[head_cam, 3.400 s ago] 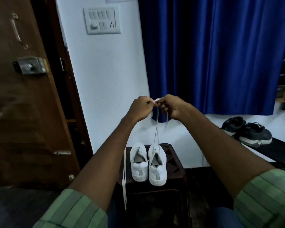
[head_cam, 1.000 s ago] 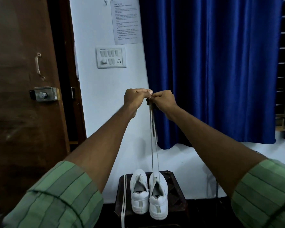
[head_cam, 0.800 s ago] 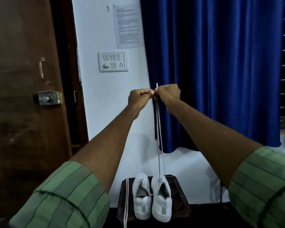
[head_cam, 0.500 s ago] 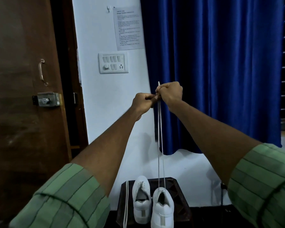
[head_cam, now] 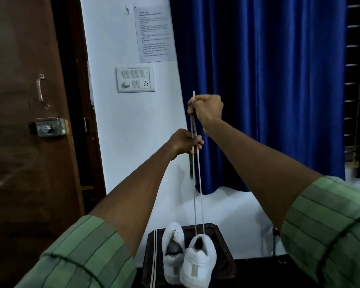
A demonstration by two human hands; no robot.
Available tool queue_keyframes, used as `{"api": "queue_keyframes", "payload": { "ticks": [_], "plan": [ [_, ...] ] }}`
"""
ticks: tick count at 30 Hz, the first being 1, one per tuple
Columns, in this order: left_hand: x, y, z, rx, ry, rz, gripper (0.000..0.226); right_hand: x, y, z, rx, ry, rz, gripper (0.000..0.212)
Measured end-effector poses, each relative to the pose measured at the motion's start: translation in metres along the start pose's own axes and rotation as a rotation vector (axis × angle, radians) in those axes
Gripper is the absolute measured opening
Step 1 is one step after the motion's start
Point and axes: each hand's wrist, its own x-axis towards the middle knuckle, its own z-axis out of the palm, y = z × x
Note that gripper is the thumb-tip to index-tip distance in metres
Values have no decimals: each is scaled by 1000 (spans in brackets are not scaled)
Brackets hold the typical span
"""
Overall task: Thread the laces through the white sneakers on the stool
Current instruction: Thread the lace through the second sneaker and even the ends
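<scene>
Two white sneakers stand heels toward me on a dark stool (head_cam: 220, 246). The right sneaker (head_cam: 199, 265) is tipped up at the heel, hanging on its white lace (head_cam: 197, 194), whose two strands run taut up to my hands. My right hand (head_cam: 206, 109) grips both lace ends high up, one tip poking above the fist. My left hand (head_cam: 185, 142) is lower and pinches the two strands together. The left sneaker (head_cam: 173, 248) rests flat with no lace in it. A second lace (head_cam: 154, 260) hangs over the stool's left edge.
A brown wooden door (head_cam: 29, 142) with a lock stands at the left. A white wall carries a switch panel (head_cam: 135, 79) and a printed notice (head_cam: 154, 34). A blue curtain (head_cam: 268, 90) fills the right.
My left hand has slid down the lace strands, away from my right hand, which stays raised. The right sneaker's heel has lifted and shifted toward me.
</scene>
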Motion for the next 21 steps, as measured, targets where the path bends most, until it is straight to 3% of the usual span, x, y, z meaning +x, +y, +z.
{"api": "queue_keyframes", "payload": {
  "ticks": [4, 8, 10, 17, 21],
  "plan": [
    [-2, -2, 10, 149, -45, -5, 35, 2, 7, -4, 104, 50, 67, 19],
    [-1, -18, 15, 471, -224, -67, 41, 2, 16, -8, 108, 29, 119, 19],
    [-5, -26, 25, 452, -286, -136, 44, 1, 21, -8, 145, 42, 144, 18],
    [0, -66, 51, 82, 34, -164, 38, 0, 38, -13, 81, -43, 221, 19],
    [7, -83, 52, 154, 123, -143, 17, -7, 75, -29, -170, -50, 278, 20]
  ]
}}
